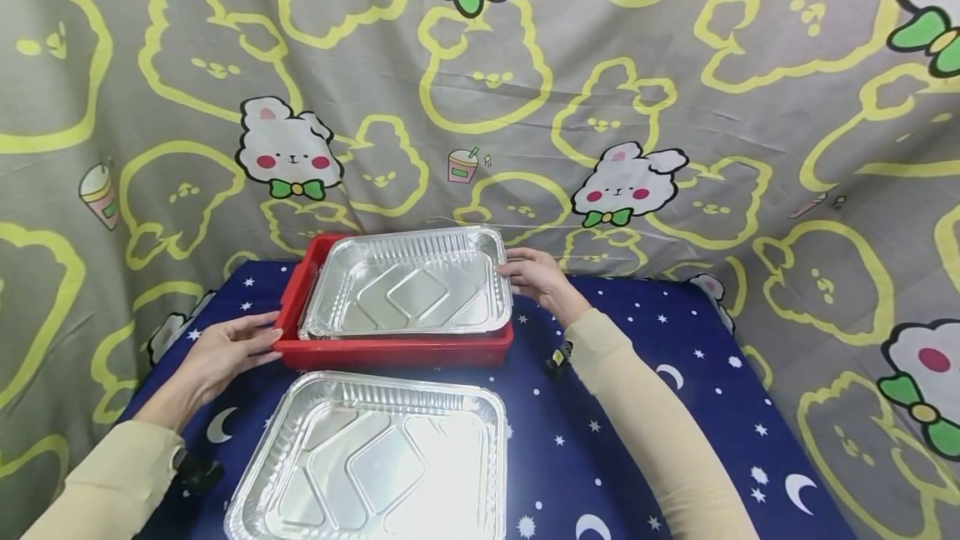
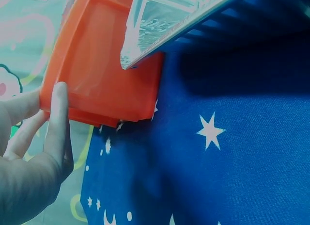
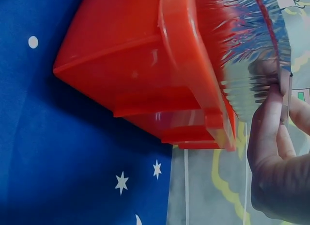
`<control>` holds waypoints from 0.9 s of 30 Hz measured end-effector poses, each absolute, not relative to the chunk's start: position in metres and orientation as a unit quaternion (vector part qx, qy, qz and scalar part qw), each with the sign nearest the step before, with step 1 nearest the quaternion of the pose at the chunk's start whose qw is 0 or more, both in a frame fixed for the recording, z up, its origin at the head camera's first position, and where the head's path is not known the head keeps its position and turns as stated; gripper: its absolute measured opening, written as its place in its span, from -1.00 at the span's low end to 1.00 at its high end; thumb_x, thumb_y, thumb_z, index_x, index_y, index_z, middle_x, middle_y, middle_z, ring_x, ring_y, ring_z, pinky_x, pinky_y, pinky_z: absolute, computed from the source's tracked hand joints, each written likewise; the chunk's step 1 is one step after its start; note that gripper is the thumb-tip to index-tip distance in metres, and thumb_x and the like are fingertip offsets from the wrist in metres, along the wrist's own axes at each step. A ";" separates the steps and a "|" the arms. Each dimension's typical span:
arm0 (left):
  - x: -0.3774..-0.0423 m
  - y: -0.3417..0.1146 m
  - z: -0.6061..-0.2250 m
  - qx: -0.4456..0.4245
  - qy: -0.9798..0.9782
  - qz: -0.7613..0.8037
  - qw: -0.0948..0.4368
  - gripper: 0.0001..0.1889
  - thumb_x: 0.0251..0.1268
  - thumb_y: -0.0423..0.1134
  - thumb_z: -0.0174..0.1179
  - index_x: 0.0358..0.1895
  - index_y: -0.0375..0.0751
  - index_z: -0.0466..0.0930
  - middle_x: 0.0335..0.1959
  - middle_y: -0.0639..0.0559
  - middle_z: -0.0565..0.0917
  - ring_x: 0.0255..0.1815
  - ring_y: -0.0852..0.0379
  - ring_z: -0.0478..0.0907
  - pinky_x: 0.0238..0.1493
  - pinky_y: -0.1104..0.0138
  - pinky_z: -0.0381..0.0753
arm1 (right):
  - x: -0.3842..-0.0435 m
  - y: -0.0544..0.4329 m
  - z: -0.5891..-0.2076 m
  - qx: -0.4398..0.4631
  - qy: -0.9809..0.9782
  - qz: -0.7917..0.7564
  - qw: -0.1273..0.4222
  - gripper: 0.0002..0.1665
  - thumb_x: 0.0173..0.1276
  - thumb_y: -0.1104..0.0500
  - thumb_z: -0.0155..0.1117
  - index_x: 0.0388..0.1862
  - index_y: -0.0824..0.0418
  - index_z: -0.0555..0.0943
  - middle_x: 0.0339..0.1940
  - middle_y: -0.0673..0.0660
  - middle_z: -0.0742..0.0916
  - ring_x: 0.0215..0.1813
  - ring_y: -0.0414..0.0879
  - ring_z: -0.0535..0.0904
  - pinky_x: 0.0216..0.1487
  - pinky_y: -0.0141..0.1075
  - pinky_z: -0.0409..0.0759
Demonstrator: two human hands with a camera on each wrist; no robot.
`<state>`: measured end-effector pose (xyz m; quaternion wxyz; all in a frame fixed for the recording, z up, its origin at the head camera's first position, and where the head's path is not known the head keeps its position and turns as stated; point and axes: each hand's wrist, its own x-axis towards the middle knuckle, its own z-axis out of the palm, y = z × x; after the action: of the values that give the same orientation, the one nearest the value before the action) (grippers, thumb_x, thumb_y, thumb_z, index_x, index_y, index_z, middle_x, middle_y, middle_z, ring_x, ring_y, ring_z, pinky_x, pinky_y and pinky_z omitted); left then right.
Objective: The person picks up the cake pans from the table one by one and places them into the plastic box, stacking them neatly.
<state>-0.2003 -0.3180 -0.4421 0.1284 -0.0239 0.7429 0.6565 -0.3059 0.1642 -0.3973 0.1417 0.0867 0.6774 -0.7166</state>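
Observation:
A red plastic bin (image 1: 397, 352) stands at the back of the table. An aluminium foil tray (image 1: 418, 293) lies in its top, overlapping the bin's right end, with its far side raised above the bin. My right hand (image 1: 543, 277) pinches this tray's right rim; in the right wrist view that hand (image 3: 278, 152) has fingers on both sides of the rim. At the bin's left front corner my left hand (image 1: 228, 352) grips the edge, and the left wrist view shows the hand's fingers (image 2: 59, 113) on the red wall. A second foil tray (image 1: 382, 465) lies nearer me.
A dark blue cloth with white stars and moons (image 1: 600, 440) covers the table. Behind and on both sides hangs a grey curtain (image 1: 495, 107) with yellow outlines and white rabbits. The near tray lies close in front of the bin.

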 end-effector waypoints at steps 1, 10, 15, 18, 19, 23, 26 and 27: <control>-0.200 -0.318 -0.442 -0.024 0.742 0.657 0.128 -0.17 0.49 -0.33 0.31 0.62 -0.58 0.03 0.01 0.31 0.63 -0.10 0.35 0.77 0.09 0.25 0.84 | -0.306 0.163 -0.398 0.088 0.677 -0.717 0.141 -0.40 0.40 0.44 0.34 0.42 0.35 0.50 -0.48 -0.03 0.80 -0.42 -0.21 0.76 -0.41 -0.44 0.73; -0.202 -0.319 -0.444 -0.020 0.744 0.655 0.125 -0.17 0.50 -0.33 0.30 0.62 -0.58 0.02 0.06 0.22 0.61 -0.11 0.36 0.76 0.08 0.26 0.85 | -0.308 0.154 -0.406 0.096 0.683 -0.710 0.141 -0.43 0.38 0.44 0.37 0.37 0.33 0.55 -0.40 0.05 0.82 -0.40 -0.19 0.77 -0.42 -0.42 0.75; -0.202 -0.320 -0.445 -0.022 0.740 0.661 0.124 -0.18 0.50 -0.35 0.29 0.62 -0.58 0.02 0.05 0.25 0.60 -0.12 0.36 0.76 0.05 0.28 0.85 | -0.310 0.149 -0.409 0.097 0.684 -0.708 0.144 -0.42 0.38 0.44 0.37 0.38 0.33 0.55 -0.40 0.05 0.81 -0.39 -0.18 0.76 -0.40 -0.41 0.75; -0.202 -0.319 -0.445 -0.020 0.735 0.666 0.123 -0.18 0.50 -0.37 0.28 0.62 -0.60 0.02 0.00 0.31 0.63 -0.12 0.35 0.77 0.05 0.28 0.85 | -0.311 0.147 -0.410 0.098 0.682 -0.709 0.146 -0.41 0.38 0.45 0.37 0.38 0.34 0.54 -0.45 0.03 0.79 -0.40 -0.19 0.75 -0.41 -0.41 0.75; -0.202 -0.319 -0.445 -0.019 0.735 0.667 0.123 -0.18 0.50 -0.37 0.29 0.61 -0.61 0.02 -0.03 0.33 0.63 -0.12 0.35 0.77 0.05 0.28 0.85 | -0.311 0.146 -0.410 0.099 0.683 -0.709 0.146 -0.41 0.38 0.45 0.37 0.38 0.33 0.54 -0.46 0.02 0.79 -0.41 -0.19 0.75 -0.41 -0.41 0.74; -0.201 -0.318 -0.444 -0.020 0.742 0.659 0.122 -0.17 0.50 -0.34 0.30 0.61 -0.60 0.03 -0.03 0.34 0.64 -0.12 0.36 0.77 0.06 0.26 0.85 | -0.313 0.144 -0.410 0.101 0.687 -0.704 0.146 -0.42 0.38 0.44 0.37 0.38 0.32 0.55 -0.45 0.02 0.79 -0.41 -0.21 0.75 -0.41 -0.42 0.74; -0.201 -0.318 -0.443 -0.025 0.751 0.648 0.122 -0.17 0.50 -0.31 0.30 0.62 -0.58 0.03 0.02 0.29 0.63 -0.12 0.38 0.76 0.07 0.27 0.85 | -0.314 0.144 -0.410 0.102 0.693 -0.699 0.148 -0.43 0.39 0.41 0.38 0.38 0.32 0.57 -0.40 0.04 0.80 -0.38 -0.20 0.76 -0.39 -0.42 0.75; -0.201 -0.317 -0.443 -0.025 0.755 0.644 0.123 -0.17 0.51 -0.31 0.30 0.63 -0.57 0.03 0.04 0.26 0.62 -0.12 0.38 0.76 0.07 0.27 0.85 | -0.314 0.144 -0.410 0.101 0.695 -0.696 0.149 -0.44 0.40 0.40 0.38 0.38 0.32 0.57 -0.38 0.04 0.80 -0.37 -0.20 0.76 -0.38 -0.42 0.75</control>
<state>-0.2011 -0.3172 -0.4426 0.1225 -0.0254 0.7546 0.6441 -0.3141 0.1438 -0.4096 0.1493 0.1006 0.6950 -0.6961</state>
